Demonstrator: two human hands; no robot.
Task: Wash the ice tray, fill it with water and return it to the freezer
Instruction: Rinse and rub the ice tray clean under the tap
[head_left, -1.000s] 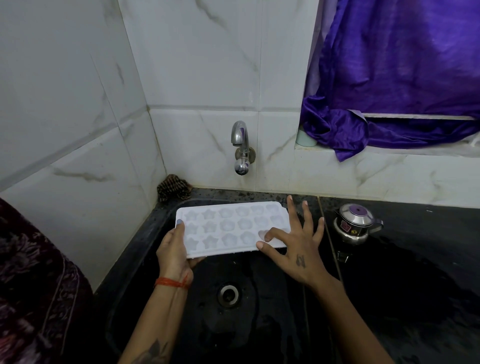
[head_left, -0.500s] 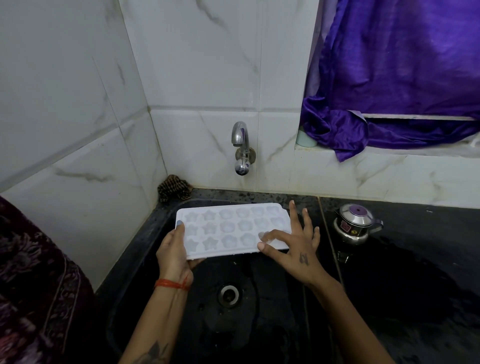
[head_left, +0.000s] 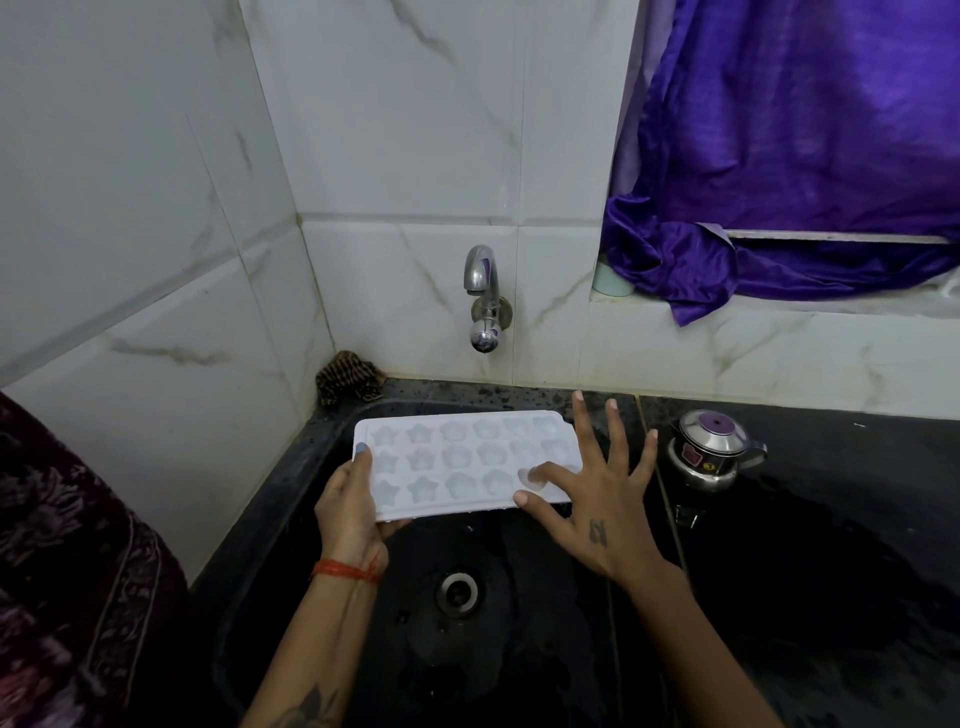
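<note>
A white ice tray (head_left: 462, 457) with star and flower moulds is held level over the black sink (head_left: 291, 519), below the steel tap (head_left: 483, 296). My left hand (head_left: 348, 504) grips its left end, thumb on top and fingers underneath. My right hand (head_left: 597, 499) is spread over the tray's right end, with the index fingertip pressed into a mould in the front row and the thumb at the front edge. No water runs from the tap.
The sink drain (head_left: 457, 592) lies below the tray. A small steel kettle (head_left: 711, 452) stands on the wet black counter to the right. A brown scrubber (head_left: 348, 376) sits in the back corner. A purple curtain (head_left: 779, 156) hangs over the sill.
My right hand's fingers have spread wider and its index finger has shifted slightly within the front-row mould. The tray and my left hand have stayed almost still.
</note>
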